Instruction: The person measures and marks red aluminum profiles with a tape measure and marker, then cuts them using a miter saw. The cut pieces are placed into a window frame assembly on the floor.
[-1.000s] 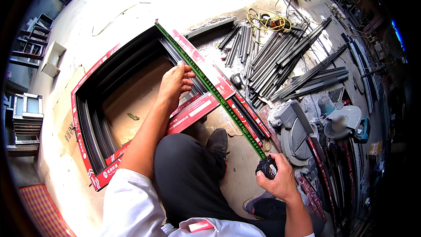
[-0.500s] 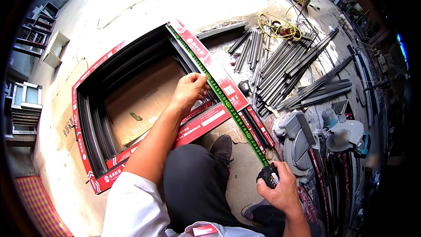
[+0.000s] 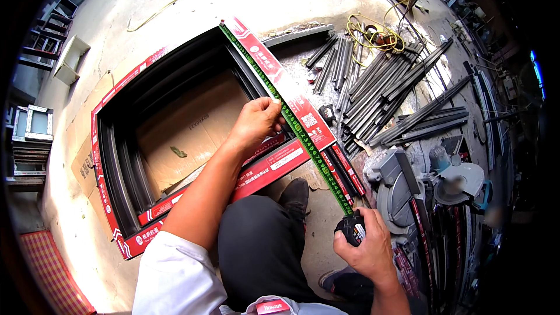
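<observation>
My right hand [image 3: 370, 248] grips the black case of a tape measure [image 3: 352, 230] off the near right corner of a black window frame [image 3: 119, 178]. From the case the green tape blade [image 3: 318, 160] runs out straight along the frame's right side to its far corner. My left hand [image 3: 259, 119] reaches across the frame, its thumb and fingers pinched at the blade partway along that side. Red and white printed film [image 3: 280, 79] covers the frame's outer faces. Brown cardboard [image 3: 192, 128] shows through the opening, a small leaf [image 3: 178, 153] on it.
Several cut dark profiles [image 3: 379, 93] lie in a heap at the right. A mitre saw [image 3: 396, 189] stands nearer, beside long profiles. Another tape measure [image 3: 326, 114] lies by the frame. Yellow cable [image 3: 373, 35] coils over the heap. Small frames [image 3: 34, 125] are stacked at left.
The tape measure case and my right hand have shifted slightly up and left. My left hand sits slightly farther right along the blade.
</observation>
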Action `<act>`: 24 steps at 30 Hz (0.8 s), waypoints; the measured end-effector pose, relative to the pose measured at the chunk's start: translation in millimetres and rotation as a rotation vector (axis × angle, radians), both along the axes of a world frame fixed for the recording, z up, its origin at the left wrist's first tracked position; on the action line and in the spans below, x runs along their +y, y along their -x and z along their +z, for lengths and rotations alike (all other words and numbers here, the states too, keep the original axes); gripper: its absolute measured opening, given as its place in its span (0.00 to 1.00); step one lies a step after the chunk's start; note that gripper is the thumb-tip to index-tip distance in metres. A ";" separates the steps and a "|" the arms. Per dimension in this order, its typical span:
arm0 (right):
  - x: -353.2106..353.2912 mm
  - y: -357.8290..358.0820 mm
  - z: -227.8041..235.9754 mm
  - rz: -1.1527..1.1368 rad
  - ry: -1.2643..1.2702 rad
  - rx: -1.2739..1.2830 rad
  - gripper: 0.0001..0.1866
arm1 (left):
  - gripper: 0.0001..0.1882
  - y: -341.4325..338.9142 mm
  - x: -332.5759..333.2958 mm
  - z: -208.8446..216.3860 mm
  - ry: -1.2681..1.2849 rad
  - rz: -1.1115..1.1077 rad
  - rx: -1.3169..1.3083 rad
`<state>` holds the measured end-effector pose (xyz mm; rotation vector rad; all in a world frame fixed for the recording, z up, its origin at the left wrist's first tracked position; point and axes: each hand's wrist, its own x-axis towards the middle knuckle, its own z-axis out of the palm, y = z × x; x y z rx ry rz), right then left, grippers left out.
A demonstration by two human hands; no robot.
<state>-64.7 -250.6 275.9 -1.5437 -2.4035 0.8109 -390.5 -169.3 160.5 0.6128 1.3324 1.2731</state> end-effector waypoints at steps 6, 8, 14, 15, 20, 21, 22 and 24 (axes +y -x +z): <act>3.4 3.6 0.2 -0.006 0.021 0.001 0.31 | 0.14 1.9 -0.7 1.4 0.016 -0.055 -0.039; 4.9 2.6 -0.9 -0.001 0.015 0.004 0.31 | 0.15 2.0 -2.0 2.9 0.007 -0.074 -0.051; 11.2 3.1 0.1 -0.006 0.021 0.008 0.31 | 0.15 -1.3 -2.4 5.1 -0.007 -0.097 -0.092; 12.3 3.5 0.1 -0.005 0.024 0.008 0.31 | 0.14 -0.9 -3.2 3.6 0.000 -0.101 -0.114; 15.9 4.1 -2.2 -0.004 0.040 0.020 0.31 | 0.13 -1.0 -3.5 1.8 -0.010 -0.136 -0.131; 16.4 4.4 -2.7 0.003 0.034 0.022 0.31 | 0.13 1.1 -4.0 1.2 -0.015 -0.142 -0.131; 16.9 4.7 -3.2 0.010 0.028 0.024 0.32 | 0.13 2.1 -4.2 0.9 -0.019 -0.148 -0.131; 17.6 3.7 -4.8 0.015 0.027 0.024 0.32 | 0.13 -1.4 -4.0 3.4 -0.002 -0.129 -0.138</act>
